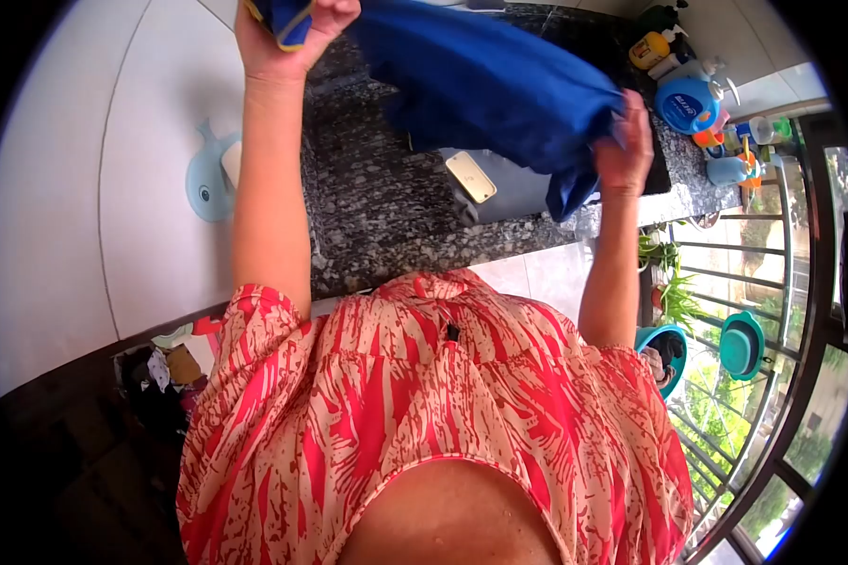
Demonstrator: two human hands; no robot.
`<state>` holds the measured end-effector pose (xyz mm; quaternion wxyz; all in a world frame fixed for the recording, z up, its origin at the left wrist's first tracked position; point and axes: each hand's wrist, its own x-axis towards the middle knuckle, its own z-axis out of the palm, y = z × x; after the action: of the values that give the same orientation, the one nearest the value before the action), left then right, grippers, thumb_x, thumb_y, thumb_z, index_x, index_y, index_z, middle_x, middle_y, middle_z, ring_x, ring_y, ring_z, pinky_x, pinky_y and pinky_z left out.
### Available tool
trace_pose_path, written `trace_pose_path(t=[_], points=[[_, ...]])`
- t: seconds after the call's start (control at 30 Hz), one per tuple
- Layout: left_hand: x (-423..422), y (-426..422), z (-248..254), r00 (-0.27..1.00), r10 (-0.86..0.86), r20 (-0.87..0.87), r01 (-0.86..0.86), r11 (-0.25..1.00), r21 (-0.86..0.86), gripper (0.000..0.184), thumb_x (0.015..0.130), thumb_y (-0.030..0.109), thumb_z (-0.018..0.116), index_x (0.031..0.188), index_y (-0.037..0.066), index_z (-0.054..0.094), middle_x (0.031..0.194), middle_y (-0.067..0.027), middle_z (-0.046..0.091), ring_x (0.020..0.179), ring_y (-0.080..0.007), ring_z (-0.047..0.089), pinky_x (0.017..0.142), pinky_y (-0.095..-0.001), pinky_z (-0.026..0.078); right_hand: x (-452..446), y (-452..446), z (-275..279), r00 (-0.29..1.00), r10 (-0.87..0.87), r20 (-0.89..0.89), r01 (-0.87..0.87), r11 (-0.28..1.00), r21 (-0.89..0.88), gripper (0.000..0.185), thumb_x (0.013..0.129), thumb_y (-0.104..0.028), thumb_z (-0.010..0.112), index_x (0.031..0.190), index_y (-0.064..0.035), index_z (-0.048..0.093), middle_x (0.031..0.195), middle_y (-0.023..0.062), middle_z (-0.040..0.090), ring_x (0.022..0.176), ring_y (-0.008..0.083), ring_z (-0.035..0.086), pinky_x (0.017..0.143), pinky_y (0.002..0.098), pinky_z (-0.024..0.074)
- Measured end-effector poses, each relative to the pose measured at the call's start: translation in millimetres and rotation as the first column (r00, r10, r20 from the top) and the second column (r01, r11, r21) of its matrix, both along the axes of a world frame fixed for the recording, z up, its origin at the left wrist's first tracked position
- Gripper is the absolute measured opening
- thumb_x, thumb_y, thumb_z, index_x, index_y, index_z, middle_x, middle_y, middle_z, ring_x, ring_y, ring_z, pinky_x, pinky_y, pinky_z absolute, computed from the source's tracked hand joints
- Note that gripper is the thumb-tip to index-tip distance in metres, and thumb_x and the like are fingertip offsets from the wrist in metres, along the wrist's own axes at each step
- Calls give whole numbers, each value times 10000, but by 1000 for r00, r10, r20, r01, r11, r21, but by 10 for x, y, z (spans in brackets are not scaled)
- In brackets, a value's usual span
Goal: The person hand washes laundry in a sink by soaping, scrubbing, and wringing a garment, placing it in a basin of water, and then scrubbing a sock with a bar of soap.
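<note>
A blue cloth garment (485, 75) with yellow stitching at one end is stretched in the air above the dark speckled counter. My left hand (297, 38), at the top left, is closed around the yellow-edged end. Over on the right, my right hand (626, 146) grips the other end, slightly blurred by motion, and a fold of the cloth hangs beneath it. Below the garment lies a grey folded cloth (523, 184) on the counter. A pale gold phone (470, 177) rests on that grey cloth. The garment hides part of the counter behind it.
The speckled stone counter (367, 207) spans the space in front of me. Detergent bottles, including a blue one (688, 104), crowd its right end. A whale-shaped blue holder (212, 174) hangs on the left wall. A teal bucket (667, 353) stands by the window bars.
</note>
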<state>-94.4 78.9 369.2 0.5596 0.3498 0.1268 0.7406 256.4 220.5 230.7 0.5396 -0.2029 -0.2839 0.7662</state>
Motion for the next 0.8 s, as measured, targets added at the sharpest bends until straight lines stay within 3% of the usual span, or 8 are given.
trace_pose_path(t=[0.1, 0.2, 0.23, 0.27, 0.33, 0.4, 0.5, 0.8], points=[[-266, -94, -813, 860, -224, 458, 346, 916, -202, 477, 794, 461, 495, 995, 41, 599, 769, -82, 562, 784, -219, 539, 801, -382, 382, -472, -211, -865, 847, 327, 420, -257, 942, -215, 166, 855, -166, 655, 990, -72, 629, 1008, 54, 625, 913, 145, 563, 840, 304, 455], [-206, -302, -1935, 794, 365, 487, 258, 522, -813, 572, 902, 588, 374, 1076, 84, 581, 928, -111, 610, 849, -254, 596, 754, -426, 462, -870, -676, -1449, 534, 588, 608, -484, 802, -350, 430, 760, -138, 733, 1157, -10, 626, 1059, 148, 656, 969, 227, 620, 843, 322, 502], [20, -353, -2185, 820, 569, 69, 8, 109, -994, 599, 915, 604, 368, 1126, 70, 536, 956, -117, 600, 857, -273, 594, 772, -468, 481, -964, -823, -1588, 502, 513, 696, -499, 829, -251, 430, 736, -86, 735, 1146, -14, 626, 1041, 161, 651, 954, 224, 612, 835, 318, 495], [183, -516, -2505, 857, 512, -51, -84, 41, -996, 504, 899, 498, 496, 1144, 57, 503, 947, -113, 601, 851, -280, 593, 787, -490, 495, -1020, -971, -1614, 530, 523, 667, -512, 825, -240, 432, 733, -76, 733, 1144, -18, 616, 978, 148, 640, 891, 228, 604, 800, 317, 489], [577, -801, -2827, 976, 35, -213, -216, 137, -967, 390, 808, 257, 662, 1104, 52, 511, 959, -94, 607, 854, -244, 606, 756, -424, 534, -1110, -1188, -1565, 577, 493, 652, -510, 840, -184, 403, 706, -41, 709, 1098, -50, 614, 955, 109, 600, 908, 214, 567, 803, 314, 466], [997, -906, -2592, 748, -416, -517, -374, 381, -846, 455, 764, 106, 695, 1174, 49, 506, 993, -81, 612, 917, -212, 617, 771, -362, 528, -1162, -1344, -1448, 578, 463, 672, -521, 843, -133, 406, 692, 12, 629, 1085, -90, 604, 1000, 108, 590, 977, 217, 550, 844, 326, 454], [1287, -943, -3005, 424, -8, -906, -694, 639, -331, 504, 755, 114, 743, 1205, 48, 527, 1034, -89, 629, 917, -179, 621, 812, -279, 489, -1218, -1467, -1401, 611, 146, 778, -569, 764, 303, 397, 702, 26, 570, 1082, -88, 597, 990, 122, 597, 972, 230, 564, 857, 343, 458], [981, -802, -2175, 737, 184, -650, -606, 606, -515, 163, 936, 198, 626, 996, 46, 614, 892, 37, 591, 798, -40, 510, 707, -206, 432, -940, -1000, -1457, 627, 198, 754, -480, 860, 174, 403, 794, -24, 664, 1179, -57, 549, 1088, 82, 607, 1004, 175, 579, 879, 302, 468]])
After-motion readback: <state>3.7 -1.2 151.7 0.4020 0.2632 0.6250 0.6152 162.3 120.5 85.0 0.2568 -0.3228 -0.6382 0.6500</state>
